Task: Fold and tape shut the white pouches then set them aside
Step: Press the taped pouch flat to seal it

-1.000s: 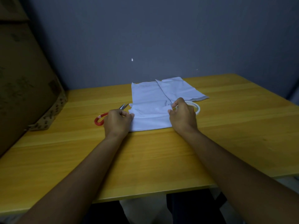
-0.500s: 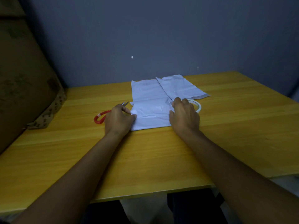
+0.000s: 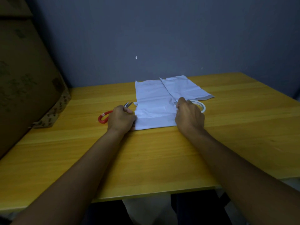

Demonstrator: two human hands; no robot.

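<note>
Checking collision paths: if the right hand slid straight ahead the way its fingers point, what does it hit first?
Probably the white tape roll, lying just beyond the right hand on the yellow wooden table; depth unclear.

We've got a single view here, the head camera, worn high and looking forward and down across the wooden table (image 3: 162, 159). We're close in: both forearms run up from the bottom corners, and the left hand (image 3: 121, 118) and right hand (image 3: 190, 116) sit near mid-frame. The wide lens bows the table's near edge. We face a grey wall (image 3: 162, 38) straight ahead, with a cardboard box (image 3: 24, 78) filling our left side.
</note>
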